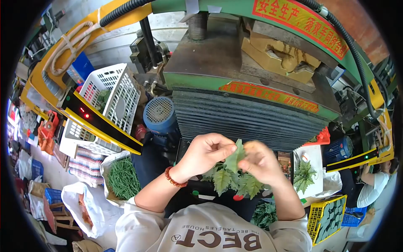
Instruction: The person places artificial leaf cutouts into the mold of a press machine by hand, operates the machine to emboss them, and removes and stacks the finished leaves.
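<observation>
My left hand [210, 152], with a red bead bracelet at its wrist, pinches a green artificial leaf [236, 157] between thumb and fingers. Close on the other side of the leaf is my right hand [262, 163]. Its fingers are curled and smeared by motion, so I cannot tell whether they grip the leaf's edge. Below both hands, above my lap, several green jagged artificial leaves [222, 179] lie in a cluster, partly hidden by the hands.
Ahead stands a green press machine [201, 54] with a brass mould [281, 56]. Left are a white basket [119, 94], a blue motor [158, 110] and a bag of green stems [124, 178]. Right are a leaf on a white board [317, 157], a yellow crate [312, 220] and another person's arm [367, 174].
</observation>
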{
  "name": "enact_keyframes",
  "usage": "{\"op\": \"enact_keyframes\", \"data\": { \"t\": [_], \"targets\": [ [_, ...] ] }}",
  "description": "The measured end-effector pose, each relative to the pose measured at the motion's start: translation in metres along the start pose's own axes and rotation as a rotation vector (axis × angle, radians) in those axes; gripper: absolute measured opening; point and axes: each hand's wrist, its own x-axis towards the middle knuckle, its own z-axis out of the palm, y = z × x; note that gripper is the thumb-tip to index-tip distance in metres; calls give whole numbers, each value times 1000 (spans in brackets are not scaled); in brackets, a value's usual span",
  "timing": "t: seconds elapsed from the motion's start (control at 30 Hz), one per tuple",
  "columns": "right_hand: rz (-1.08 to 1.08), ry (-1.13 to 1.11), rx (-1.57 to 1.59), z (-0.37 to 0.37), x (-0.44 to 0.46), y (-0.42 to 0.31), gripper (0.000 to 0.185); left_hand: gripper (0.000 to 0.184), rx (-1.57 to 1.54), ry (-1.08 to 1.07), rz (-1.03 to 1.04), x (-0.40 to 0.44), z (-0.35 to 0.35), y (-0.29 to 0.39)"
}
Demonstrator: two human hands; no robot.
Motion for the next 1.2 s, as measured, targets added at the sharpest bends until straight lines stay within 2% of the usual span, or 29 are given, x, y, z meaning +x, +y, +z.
{"op": "enact_keyframes", "data": {
  "t": [0.03, 0.17, 0.27, 0.33, 0.4, 0.43, 0.5, 0.6, 0.67, 0.77, 0.83, 1.0, 1.07, 1.17, 1.2],
  "targets": [
    [7, 1, -3, -4, 6, -2, 30, 6, -7, 0, -2, 1, 0, -2],
    [-307, -69, -269, -18, 30, -12, 14, 11, -307, -49, 16, 10, 6, -16],
    [-436, 16, -432, 0, 12, -24, 9, 15, -463, 3, 6, 11, 2, -25],
    [-555, 99, -587, 9, 0, -29, 6, 12, -551, 148, 50, 5, -18, -36],
    [-533, 122, -596, 5, 3, -30, 6, 9, -713, 248, 256, 6, -34, -49],
    [-520, 144, -605, 2, 5, -31, 7, 9, -714, 243, 248, 9, -38, -55],
    [-506, 189, -627, -2, 8, -33, 10, 17, -299, 394, 234, 15, -42, -59],
    [-564, 204, -726, 8, 20, -19, 10, 17, -188, 383, 280, 12, -3, -18],
    [-622, 203, -821, 14, 28, -11, 11, 13, 270, -6, 262, 2, -2, -6],
    [-714, 277, -805, 10, -5, -22, 14, 9, 132, 144, 164, -1, -14, -14],
    [-615, 165, -649, 8, -23, -29, 16, 8, -7, 274, 63, 0, -22, -16],
    [-669, 198, -667, 4, -25, -48, 13, 10, -125, 244, 61, 11, -12, -8],
    [-510, 75, -629, 14, -58, -66, 9, 10, -116, 287, 89, 14, -23, -9],
    [-421, 80, -624, -5, -33, -60, 10, 10, -80, 420, 133, 10, -42, -12],
    [-374, 104, -611, -6, -19, -58, 12, 9, 87, 271, 128, 8, -39, -11]
  ]
}}
